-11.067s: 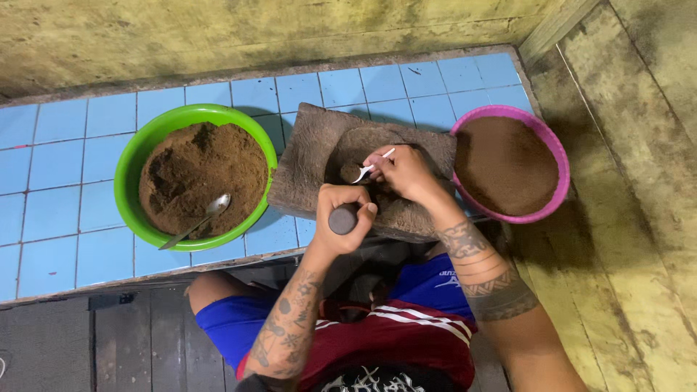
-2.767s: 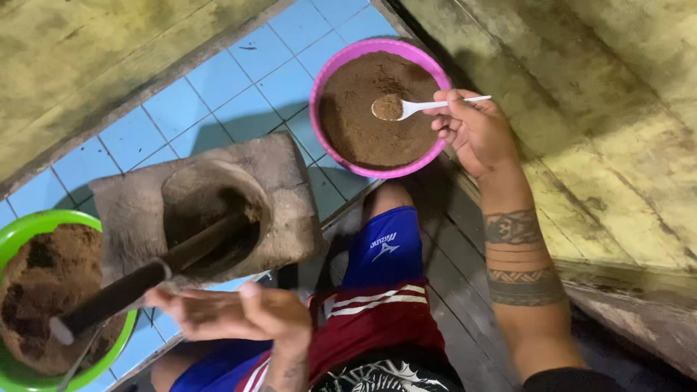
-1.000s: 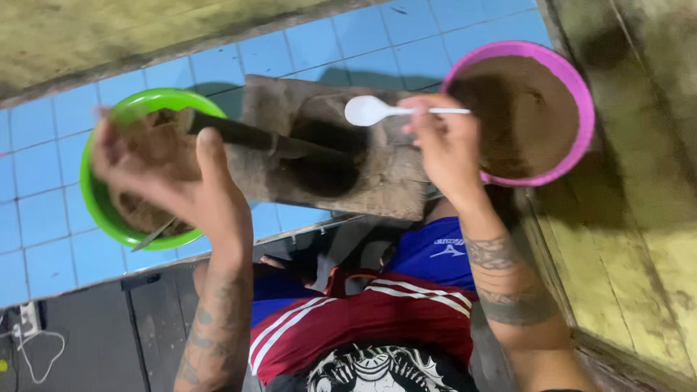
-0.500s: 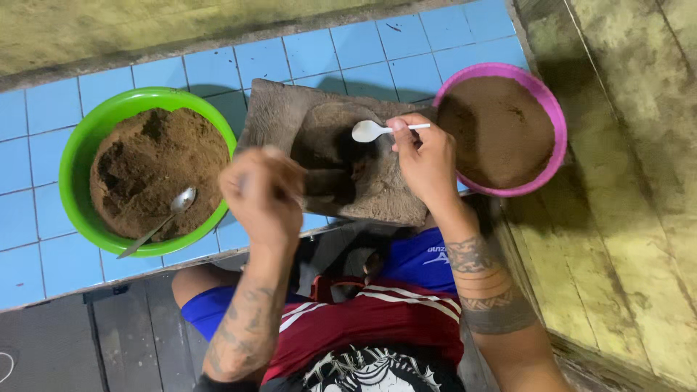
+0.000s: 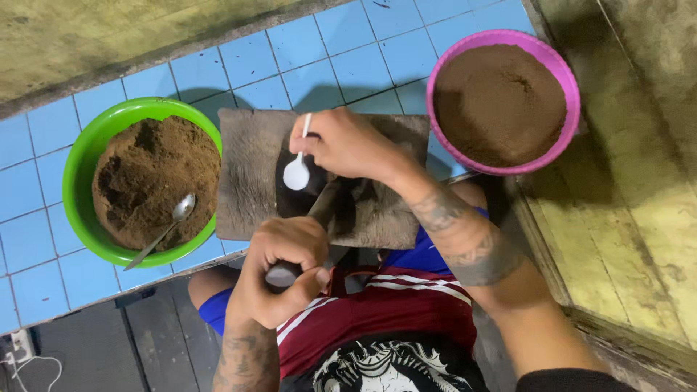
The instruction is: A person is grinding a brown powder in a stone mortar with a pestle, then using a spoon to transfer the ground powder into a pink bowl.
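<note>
Glossy blue tiles (image 5: 348, 65); rough stone mortar (image 5: 247, 181). Left hand (image 5: 279, 272) grip wraps pestle (image 5: 323, 210); right hand (image 5: 348, 145) pinches white plastic spoon (image 5: 298, 170).

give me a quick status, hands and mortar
Left hand grips pestle, tip in stone mortar. Right hand holds white spoon over the hollow. Nothing in the way.

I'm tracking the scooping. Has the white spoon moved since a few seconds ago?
Yes. The white spoon, in the right hand, has gone from the pink bowl to above the stone mortar.
</note>
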